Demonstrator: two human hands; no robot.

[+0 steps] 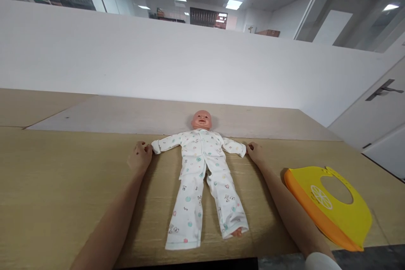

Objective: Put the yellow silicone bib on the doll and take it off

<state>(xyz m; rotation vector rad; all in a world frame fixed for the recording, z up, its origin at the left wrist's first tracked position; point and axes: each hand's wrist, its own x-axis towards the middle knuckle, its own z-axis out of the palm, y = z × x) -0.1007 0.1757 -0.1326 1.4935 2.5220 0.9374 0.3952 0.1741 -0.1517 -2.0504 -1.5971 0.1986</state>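
Note:
A baby doll (pixel 201 120) lies on its back with its arms spread, dressed in a white long-sleeved top (pixel 198 147) and white trousers (pixel 190 202) with small coloured prints. My left hand (pixel 141 157) is closed at the end of the sleeve (pixel 157 147) on the picture's left, fingers pinched at the cuff. At the opposite cuff (pixel 241 149), my right hand (pixel 255 152) is closed in the same way. Both doll hands are hidden. Some toes (pixel 237 232) show below the trouser leg on the right; the other foot is covered.
A yellow bib (pixel 344 215) with an orange pocket and a citrus-slice print lies on the table (pixel 63 194) to the right, beside my right forearm. A white wall (pixel 158 63) with glass above it stands behind the table. A door handle (pixel 384 89) is at the far right.

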